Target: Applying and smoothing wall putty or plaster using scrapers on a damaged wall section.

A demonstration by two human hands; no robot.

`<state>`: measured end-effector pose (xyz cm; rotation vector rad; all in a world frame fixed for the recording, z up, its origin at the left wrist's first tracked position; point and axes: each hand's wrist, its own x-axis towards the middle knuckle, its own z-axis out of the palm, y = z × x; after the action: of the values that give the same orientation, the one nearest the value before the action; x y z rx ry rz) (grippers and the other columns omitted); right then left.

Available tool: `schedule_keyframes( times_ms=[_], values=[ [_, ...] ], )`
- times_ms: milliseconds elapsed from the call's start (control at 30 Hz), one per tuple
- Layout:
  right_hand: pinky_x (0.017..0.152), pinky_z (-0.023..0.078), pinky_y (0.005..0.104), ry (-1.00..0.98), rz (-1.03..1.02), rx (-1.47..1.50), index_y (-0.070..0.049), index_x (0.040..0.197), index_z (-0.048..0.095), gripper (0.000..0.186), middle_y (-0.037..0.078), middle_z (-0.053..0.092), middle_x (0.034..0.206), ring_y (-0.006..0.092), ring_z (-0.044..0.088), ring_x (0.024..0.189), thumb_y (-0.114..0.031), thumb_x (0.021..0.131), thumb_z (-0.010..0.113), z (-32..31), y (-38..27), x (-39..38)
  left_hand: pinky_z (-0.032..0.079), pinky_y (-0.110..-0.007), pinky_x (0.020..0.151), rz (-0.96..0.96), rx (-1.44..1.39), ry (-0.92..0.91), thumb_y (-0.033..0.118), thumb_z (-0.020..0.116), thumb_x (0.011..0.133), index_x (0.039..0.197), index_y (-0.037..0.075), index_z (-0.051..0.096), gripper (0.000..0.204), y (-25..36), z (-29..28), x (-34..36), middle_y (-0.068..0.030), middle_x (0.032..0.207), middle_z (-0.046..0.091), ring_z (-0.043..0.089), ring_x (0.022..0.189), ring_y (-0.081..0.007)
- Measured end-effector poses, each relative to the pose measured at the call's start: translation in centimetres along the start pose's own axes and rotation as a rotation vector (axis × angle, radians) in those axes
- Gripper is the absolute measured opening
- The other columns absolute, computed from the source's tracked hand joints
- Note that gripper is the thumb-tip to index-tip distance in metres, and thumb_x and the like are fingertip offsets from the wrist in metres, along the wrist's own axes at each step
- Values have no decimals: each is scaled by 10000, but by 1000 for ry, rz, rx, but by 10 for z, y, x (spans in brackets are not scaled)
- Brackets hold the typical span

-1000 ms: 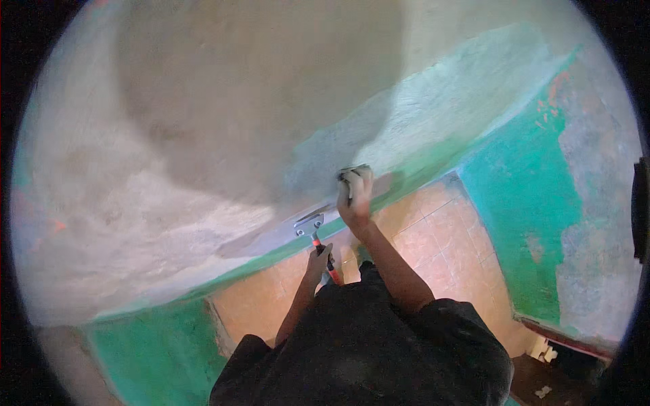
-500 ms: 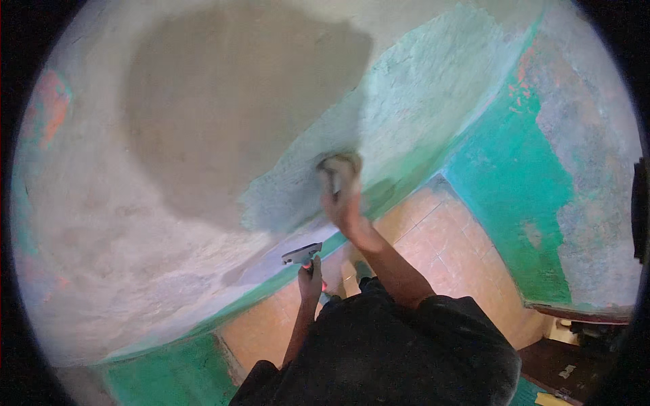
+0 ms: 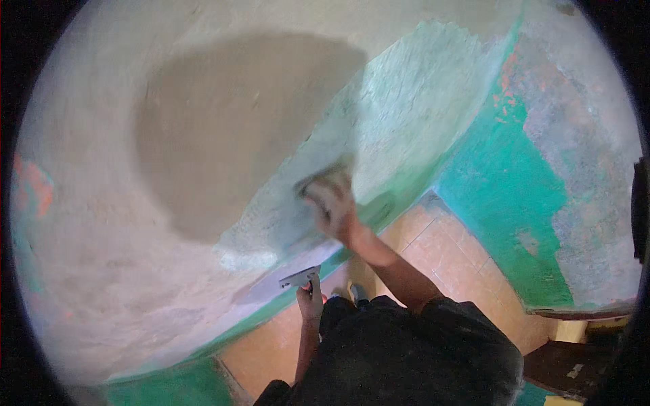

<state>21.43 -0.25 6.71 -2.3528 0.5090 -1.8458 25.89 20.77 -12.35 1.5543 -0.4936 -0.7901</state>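
My right hand (image 3: 333,203) is pressed near the wall (image 3: 196,284), fingers wrapped round a dark, thin-edged pad (image 3: 323,177) that looks like a sanding pad; motion blurs it, so its exact kind is unclear. Around it lies a pale greenish-white patch (image 3: 413,88) beside a beige area in shadow. Lower and to the left, my left hand (image 3: 310,301) is closed on the handle of a wide-bladed scraper (image 3: 299,277). Its grey blade points up, close to the wall's lower part, and a bit of red shows at the handle.
Orange-tan floor tiles (image 3: 440,250) run along the wall's foot, where a green painted strip borders them. A side wall (image 3: 501,183), green with worn grey plaster, meets it on the right. A dark brown board-like piece (image 3: 569,369) stands at the lower right.
My right hand with the pad has moved a little down and left across the wall. The scraper in my left hand sits slightly lower in view; the whole view has shifted somewhat.
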Motion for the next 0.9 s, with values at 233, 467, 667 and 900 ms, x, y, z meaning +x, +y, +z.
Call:
schedule_keyframes(
  times_ms=[233,467,667,900],
  values=[
    [791,427,413,269,99,37,-27,910,591,141,119,584,879,322,518,856,18,779,620,-13,-6,41,349,-268,512,-2,30,-98,189,578,962,693,80,472,309,-21,-17,-7,34,598,460,440,556,-62],
    [790,429,407,247,71,121,-27,894,587,135,139,589,883,324,530,822,38,776,604,-22,-24,44,318,-274,414,115,95,-116,232,578,966,756,59,538,276,-33,-28,11,49,552,425,414,434,-59],
    [774,446,395,126,55,128,-31,876,591,105,114,590,849,307,542,813,41,801,584,-28,-12,22,345,-296,510,52,95,-140,226,617,938,850,-40,595,281,-39,-33,13,-2,602,507,416,578,-72],
    [776,446,388,341,177,106,-25,882,591,91,123,590,854,308,549,816,37,817,575,-41,-29,81,288,-262,473,31,111,-197,188,597,955,740,67,515,260,-7,-28,-2,62,593,416,374,521,-41]
  ],
)
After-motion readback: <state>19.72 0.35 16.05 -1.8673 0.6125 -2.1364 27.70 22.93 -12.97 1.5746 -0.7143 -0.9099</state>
